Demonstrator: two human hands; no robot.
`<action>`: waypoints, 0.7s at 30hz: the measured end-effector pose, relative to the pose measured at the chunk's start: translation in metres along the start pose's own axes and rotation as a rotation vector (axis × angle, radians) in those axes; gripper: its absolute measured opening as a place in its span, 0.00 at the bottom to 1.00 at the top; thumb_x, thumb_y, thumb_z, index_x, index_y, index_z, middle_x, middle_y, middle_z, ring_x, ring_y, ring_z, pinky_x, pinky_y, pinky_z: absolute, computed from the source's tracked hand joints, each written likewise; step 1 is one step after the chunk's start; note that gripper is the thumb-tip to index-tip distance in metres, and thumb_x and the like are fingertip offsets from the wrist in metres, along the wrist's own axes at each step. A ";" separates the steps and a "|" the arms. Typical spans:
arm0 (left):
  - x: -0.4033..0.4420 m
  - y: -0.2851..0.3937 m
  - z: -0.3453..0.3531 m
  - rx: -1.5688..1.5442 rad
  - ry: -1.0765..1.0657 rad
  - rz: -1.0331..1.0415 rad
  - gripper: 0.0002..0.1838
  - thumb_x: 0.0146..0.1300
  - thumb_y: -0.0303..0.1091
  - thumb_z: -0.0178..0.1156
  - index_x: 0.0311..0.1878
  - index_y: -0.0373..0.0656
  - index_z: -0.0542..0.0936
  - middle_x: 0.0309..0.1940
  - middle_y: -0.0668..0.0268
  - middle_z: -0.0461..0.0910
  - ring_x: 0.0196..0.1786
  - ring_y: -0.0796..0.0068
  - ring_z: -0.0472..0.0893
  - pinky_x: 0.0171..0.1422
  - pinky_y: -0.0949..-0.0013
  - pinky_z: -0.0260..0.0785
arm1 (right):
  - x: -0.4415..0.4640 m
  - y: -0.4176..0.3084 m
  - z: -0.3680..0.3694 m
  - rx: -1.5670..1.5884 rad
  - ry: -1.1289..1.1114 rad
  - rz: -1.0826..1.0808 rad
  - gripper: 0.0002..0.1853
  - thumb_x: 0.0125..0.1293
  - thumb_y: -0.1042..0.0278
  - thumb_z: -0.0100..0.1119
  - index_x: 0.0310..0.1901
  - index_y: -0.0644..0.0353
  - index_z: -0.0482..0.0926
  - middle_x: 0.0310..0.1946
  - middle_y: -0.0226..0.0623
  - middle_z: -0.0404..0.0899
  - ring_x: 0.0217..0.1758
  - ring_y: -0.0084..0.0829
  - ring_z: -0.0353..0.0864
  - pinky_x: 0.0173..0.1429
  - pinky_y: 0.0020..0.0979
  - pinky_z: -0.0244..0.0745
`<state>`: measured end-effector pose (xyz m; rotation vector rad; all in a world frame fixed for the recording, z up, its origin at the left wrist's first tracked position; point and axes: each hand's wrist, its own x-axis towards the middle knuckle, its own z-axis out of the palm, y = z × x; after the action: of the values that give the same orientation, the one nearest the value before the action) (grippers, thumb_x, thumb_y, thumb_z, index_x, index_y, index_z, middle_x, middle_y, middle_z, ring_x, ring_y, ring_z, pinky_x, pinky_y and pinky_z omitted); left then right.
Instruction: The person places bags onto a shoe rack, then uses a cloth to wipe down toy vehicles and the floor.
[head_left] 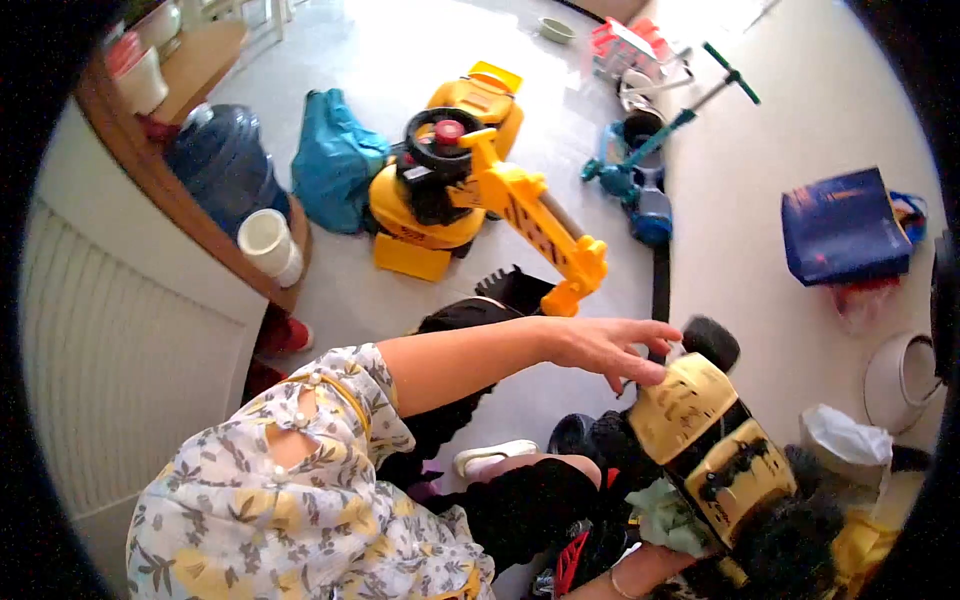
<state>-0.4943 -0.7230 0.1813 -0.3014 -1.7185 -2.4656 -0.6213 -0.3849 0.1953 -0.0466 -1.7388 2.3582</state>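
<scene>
From my remote seat I see a short-sleeved white blouse point(265, 520) printed with grey leaves and yellow patches, small buttons point(280, 469) beside its cut-outs, yellow trim point(350, 396) on the sleeve point(384, 400). Right of the blouse: black bottoms point(530, 505), a white shoe point(497, 456), a thin bracelet point(617, 586) on the right wrist point(640, 569).

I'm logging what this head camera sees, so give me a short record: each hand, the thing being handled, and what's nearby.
Left hand: fingers spread, at one end of the toy vehicle
Right hand: at a pale green cloth; fingers mostly hidden
Toy vehicle: yellow and black, dark markings, tilted in view
Floor: yellow toy excavator, teal bag, teal scooter
Left of view: blue water jug, white container
</scene>
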 end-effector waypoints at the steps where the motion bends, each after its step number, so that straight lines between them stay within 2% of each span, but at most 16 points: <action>1: -0.017 0.014 0.000 -0.074 -0.126 0.049 0.46 0.57 0.48 0.66 0.71 0.42 0.52 0.60 0.59 0.67 0.58 0.68 0.70 0.58 0.63 0.70 | -0.007 -0.003 0.022 -0.032 -0.072 -0.026 0.26 0.66 0.46 0.48 0.53 0.62 0.72 0.52 0.35 0.75 0.54 0.35 0.73 0.58 0.41 0.71; 2: -0.028 0.012 -0.015 0.134 -0.098 0.023 0.47 0.56 0.45 0.67 0.72 0.44 0.51 0.60 0.60 0.68 0.58 0.68 0.70 0.60 0.64 0.68 | -0.016 -0.004 0.045 -0.058 -0.149 -0.036 0.25 0.67 0.47 0.48 0.53 0.62 0.73 0.52 0.35 0.75 0.54 0.35 0.73 0.58 0.40 0.71; 4: -0.071 0.039 -0.029 0.047 0.025 -0.013 0.47 0.54 0.43 0.69 0.71 0.43 0.53 0.60 0.61 0.68 0.60 0.69 0.70 0.64 0.63 0.64 | -0.034 -0.005 0.094 -0.108 -0.310 -0.064 0.24 0.67 0.49 0.47 0.52 0.62 0.73 0.51 0.35 0.75 0.53 0.34 0.73 0.57 0.40 0.71; 5: -0.087 0.043 -0.035 0.034 0.037 0.034 0.47 0.52 0.41 0.71 0.71 0.43 0.55 0.60 0.60 0.69 0.61 0.70 0.69 0.66 0.64 0.61 | -0.044 -0.004 0.121 -0.130 -0.396 -0.071 0.23 0.68 0.49 0.47 0.52 0.62 0.73 0.50 0.34 0.75 0.52 0.34 0.73 0.57 0.39 0.71; 8: -0.132 0.056 -0.057 0.517 0.267 0.009 0.41 0.53 0.36 0.70 0.69 0.42 0.60 0.60 0.64 0.69 0.60 0.75 0.69 0.66 0.68 0.61 | -0.083 0.008 0.200 -0.208 -0.659 -0.096 0.21 0.69 0.52 0.46 0.52 0.61 0.73 0.49 0.34 0.76 0.51 0.32 0.73 0.57 0.38 0.71; 10: -0.156 0.047 -0.069 0.558 0.451 0.039 0.42 0.49 0.38 0.71 0.67 0.39 0.63 0.57 0.55 0.71 0.58 0.68 0.72 0.62 0.67 0.66 | -0.109 0.021 0.246 -0.257 -0.816 -0.098 0.20 0.70 0.53 0.45 0.52 0.61 0.73 0.48 0.34 0.76 0.50 0.32 0.74 0.57 0.37 0.71; 11: -0.169 0.041 -0.073 0.823 0.517 0.243 0.38 0.51 0.36 0.68 0.65 0.38 0.64 0.54 0.52 0.72 0.56 0.62 0.73 0.61 0.65 0.65 | -0.123 0.028 0.267 -0.282 -0.888 -0.103 0.19 0.70 0.54 0.45 0.51 0.61 0.73 0.48 0.34 0.76 0.49 0.31 0.74 0.57 0.37 0.71; 12: -0.183 0.048 -0.069 0.833 0.540 0.315 0.31 0.54 0.34 0.65 0.61 0.38 0.67 0.50 0.50 0.71 0.55 0.55 0.71 0.62 0.62 0.62 | -0.136 0.033 0.286 -0.309 -0.959 -0.107 0.19 0.70 0.55 0.45 0.51 0.61 0.73 0.48 0.33 0.76 0.49 0.31 0.74 0.57 0.36 0.71; 13: -0.196 0.049 -0.066 0.974 0.598 0.305 0.28 0.56 0.34 0.62 0.59 0.37 0.68 0.48 0.50 0.70 0.55 0.51 0.69 0.63 0.60 0.59 | -0.149 0.040 0.302 -0.333 -1.023 -0.112 0.18 0.71 0.55 0.45 0.51 0.61 0.73 0.47 0.33 0.76 0.48 0.30 0.74 0.56 0.36 0.71; 14: -0.207 0.048 -0.067 0.977 0.655 0.271 0.27 0.56 0.34 0.61 0.58 0.36 0.69 0.53 0.49 0.69 0.58 0.51 0.68 0.65 0.60 0.57 | -0.161 0.046 0.315 -0.355 -1.087 -0.111 0.18 0.71 0.56 0.44 0.51 0.61 0.73 0.47 0.33 0.76 0.48 0.30 0.74 0.56 0.35 0.70; 16: -0.221 0.055 -0.060 1.025 0.759 0.504 0.25 0.54 0.34 0.62 0.55 0.36 0.72 0.56 0.49 0.69 0.60 0.50 0.67 0.67 0.61 0.56 | -0.187 0.049 0.332 -0.377 -1.214 -0.057 0.18 0.69 0.55 0.46 0.50 0.59 0.74 0.45 0.32 0.76 0.46 0.28 0.73 0.55 0.33 0.69; 17: -0.232 0.003 -0.081 0.577 0.861 0.422 0.24 0.54 0.35 0.62 0.53 0.36 0.73 0.57 0.50 0.69 0.61 0.50 0.66 0.68 0.60 0.56 | -0.201 0.043 0.334 -0.391 -1.288 0.047 0.18 0.68 0.54 0.47 0.50 0.58 0.75 0.43 0.31 0.76 0.46 0.27 0.72 0.53 0.31 0.68; 19: -0.258 -0.005 -0.074 0.858 0.929 0.293 0.23 0.52 0.35 0.62 0.51 0.37 0.74 0.56 0.51 0.71 0.60 0.49 0.69 0.66 0.59 0.58 | -0.223 0.034 0.336 -0.432 -1.402 0.233 0.20 0.64 0.51 0.51 0.49 0.56 0.78 0.41 0.28 0.76 0.44 0.24 0.71 0.50 0.28 0.65; 21: -0.282 -0.022 -0.075 1.011 1.017 0.171 0.22 0.52 0.35 0.63 0.50 0.37 0.75 0.54 0.53 0.73 0.57 0.50 0.70 0.64 0.59 0.60 | -0.240 0.036 0.344 -0.297 -1.523 0.194 0.19 0.66 0.51 0.47 0.43 0.58 0.77 0.35 0.27 0.74 0.39 0.24 0.70 0.47 0.25 0.64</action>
<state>-0.2317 -0.7902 0.0710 0.7223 -1.9240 -0.9781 -0.4436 -0.7634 0.2416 2.0469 -2.5877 2.2068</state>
